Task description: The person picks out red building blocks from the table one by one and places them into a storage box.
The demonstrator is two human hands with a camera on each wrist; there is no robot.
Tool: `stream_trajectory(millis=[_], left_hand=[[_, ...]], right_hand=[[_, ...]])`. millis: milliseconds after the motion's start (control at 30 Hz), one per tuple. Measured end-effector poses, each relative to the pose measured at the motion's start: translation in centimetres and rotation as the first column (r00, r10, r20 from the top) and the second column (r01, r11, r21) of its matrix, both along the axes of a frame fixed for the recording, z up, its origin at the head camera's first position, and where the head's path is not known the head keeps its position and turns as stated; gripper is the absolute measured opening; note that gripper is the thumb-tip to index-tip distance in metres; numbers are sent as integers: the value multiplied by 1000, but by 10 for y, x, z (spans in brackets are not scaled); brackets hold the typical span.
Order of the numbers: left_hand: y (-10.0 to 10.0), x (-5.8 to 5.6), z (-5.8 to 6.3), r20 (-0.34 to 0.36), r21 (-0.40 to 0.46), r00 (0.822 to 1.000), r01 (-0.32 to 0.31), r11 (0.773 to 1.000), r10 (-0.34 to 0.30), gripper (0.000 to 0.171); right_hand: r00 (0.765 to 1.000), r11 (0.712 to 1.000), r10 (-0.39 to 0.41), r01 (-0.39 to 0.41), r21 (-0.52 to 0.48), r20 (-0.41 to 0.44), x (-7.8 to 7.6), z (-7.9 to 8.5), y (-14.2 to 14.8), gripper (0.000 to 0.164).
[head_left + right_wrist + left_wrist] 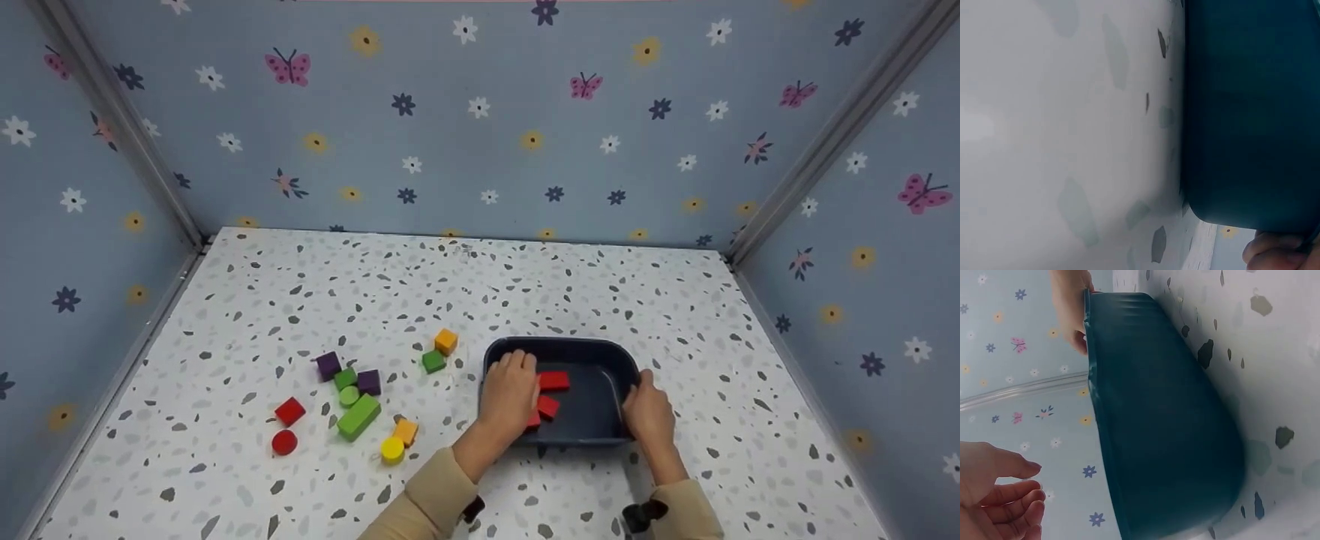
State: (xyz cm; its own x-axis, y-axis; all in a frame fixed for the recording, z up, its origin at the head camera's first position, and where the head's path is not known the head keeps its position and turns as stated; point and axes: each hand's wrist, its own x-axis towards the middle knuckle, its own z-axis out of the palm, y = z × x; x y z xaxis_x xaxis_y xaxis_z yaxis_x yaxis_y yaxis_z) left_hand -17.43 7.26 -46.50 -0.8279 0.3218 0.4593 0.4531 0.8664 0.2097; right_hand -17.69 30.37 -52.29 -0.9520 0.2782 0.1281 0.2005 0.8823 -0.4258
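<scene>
A dark blue tray (592,441) stands on the speckled table with red blocks (553,381) in its left part. Over that left part is my left hand (510,394), which hides some of the tray's inside. The left wrist view shows the same hand (1005,492) above the rim, its thumb and fingers loosely bent and apart, with no object visible between them. My right hand (649,409) grips the tray's right rim. In the right wrist view its curled fingers (1275,253) hold the edge at the tray's corner.
Left of the tray lie loose blocks: a red cube (289,411), a red cylinder (284,442), purple cubes (328,366), a long green block (358,417), a yellow cylinder (392,451), an orange cube (446,342) and several others. Patterned walls (480,150) enclose the table.
</scene>
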Motion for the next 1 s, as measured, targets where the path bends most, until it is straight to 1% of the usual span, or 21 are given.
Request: stream_trajectory(millis=[367, 533, 733, 833, 1000], left_hand=[[-31, 14, 0, 11, 76, 999, -43, 996, 43, 18], [-48, 17, -2, 83, 82, 993, -86, 993, 80, 21], [-68, 20, -8, 162, 69, 979, -139, 988, 127, 23], [-79, 24, -12, 175, 61, 972, -168, 984, 155, 24], [-96, 29, -19, 177, 65, 964, -211, 975, 197, 24]], right_hand=[[1000, 1000, 5, -5, 14, -6, 2, -3, 1, 23], [1000, 1000, -5, 5, 13, 3, 1, -2, 3, 23], [1000, 1000, -3, 3, -5, 25, 0, -2, 2, 22], [1000, 1000, 0, 0, -10, 27, 0, -2, 1, 22], [1000, 1000, 6, -6, -3, 10, 0, 0, 0, 22]])
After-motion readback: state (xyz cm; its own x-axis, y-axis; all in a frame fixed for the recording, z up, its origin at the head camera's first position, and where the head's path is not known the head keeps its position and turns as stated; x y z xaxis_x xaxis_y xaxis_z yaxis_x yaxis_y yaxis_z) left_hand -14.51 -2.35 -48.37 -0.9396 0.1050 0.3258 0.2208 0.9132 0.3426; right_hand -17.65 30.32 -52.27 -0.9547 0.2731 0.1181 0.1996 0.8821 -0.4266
